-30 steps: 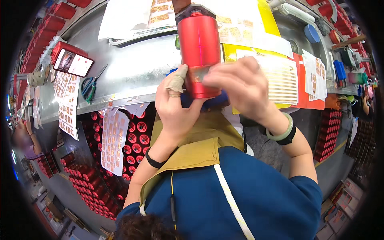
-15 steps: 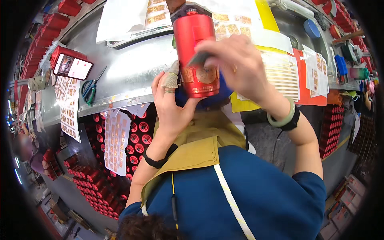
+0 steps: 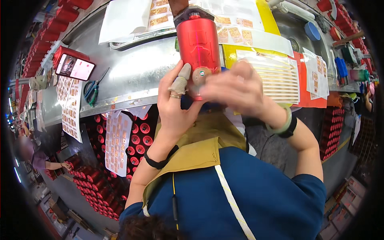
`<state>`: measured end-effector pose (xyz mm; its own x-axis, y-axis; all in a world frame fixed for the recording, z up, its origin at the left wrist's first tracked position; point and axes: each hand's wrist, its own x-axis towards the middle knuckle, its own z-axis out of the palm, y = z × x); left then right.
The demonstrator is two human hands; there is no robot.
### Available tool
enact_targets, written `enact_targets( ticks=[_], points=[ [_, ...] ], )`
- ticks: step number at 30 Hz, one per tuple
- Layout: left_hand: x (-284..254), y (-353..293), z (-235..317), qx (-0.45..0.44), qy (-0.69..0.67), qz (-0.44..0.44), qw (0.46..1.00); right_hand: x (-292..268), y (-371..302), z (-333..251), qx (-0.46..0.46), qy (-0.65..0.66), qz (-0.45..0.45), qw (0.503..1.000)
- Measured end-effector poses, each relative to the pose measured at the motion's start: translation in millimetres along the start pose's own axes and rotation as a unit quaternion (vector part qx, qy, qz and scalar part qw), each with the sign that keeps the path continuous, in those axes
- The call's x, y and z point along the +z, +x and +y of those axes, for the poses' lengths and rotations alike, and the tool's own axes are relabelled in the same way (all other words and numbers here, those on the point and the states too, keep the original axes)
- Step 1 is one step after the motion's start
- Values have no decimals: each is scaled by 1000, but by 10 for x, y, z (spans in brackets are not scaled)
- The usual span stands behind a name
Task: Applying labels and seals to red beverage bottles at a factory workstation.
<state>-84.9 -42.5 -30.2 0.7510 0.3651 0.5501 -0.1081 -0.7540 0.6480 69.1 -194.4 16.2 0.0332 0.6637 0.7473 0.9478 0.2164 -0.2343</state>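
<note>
A shiny red bottle [image 3: 199,45] stands out over the bench edge in front of me, its neck against a dark metal holder [image 3: 191,15]. My left hand [image 3: 176,110] is closed round its lower left side and base, with pale cloth finger covers [image 3: 180,85] on a finger. On the bottle's lower face shows a round brownish label [image 3: 201,75] with a small dark centre. My right hand [image 3: 240,89], smeared by motion, lies across the bottle's lower right side. Its fingertips and anything in them cannot be made out.
Gold label sheets [image 3: 276,76] lie right on yellow and red backing, others [image 3: 236,32] behind the bottle. A phone [image 3: 75,67] leans on a red container at left, near green-handled scissors [image 3: 91,93]. Racked red bottles [image 3: 136,140] stand below the bench. Another person [image 3: 38,156] is far left.
My right hand has swept down and across the bottle's lower part; the dark grey piece in its fingers no longer shows clearly. The far-left person's arm now reaches toward the stacked red bottles.
</note>
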Motion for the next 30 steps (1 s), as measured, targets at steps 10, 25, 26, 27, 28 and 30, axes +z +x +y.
enact_targets(
  ticks=[10,25,26,27,28,30],
  points=[
    [-103,119,222,21,87,-103,991,-476,105,184,190,-31,185,964],
    [76,3,213,38,193,-56,979,-214,169,158,183,-63,69,979],
    [80,-18,175,16,134,-32,990,-162,105,133,159,-78,32,984],
    [68,-43,129,-7,76,-9,997,-85,20,86,135,-92,-5,987],
    [47,-57,82,3,96,-35,995,25,-23,-6,93,-50,-2,994],
    [25,-80,18,-3,73,-45,996,-47,54,-155,89,-10,-34,995]
  ],
)
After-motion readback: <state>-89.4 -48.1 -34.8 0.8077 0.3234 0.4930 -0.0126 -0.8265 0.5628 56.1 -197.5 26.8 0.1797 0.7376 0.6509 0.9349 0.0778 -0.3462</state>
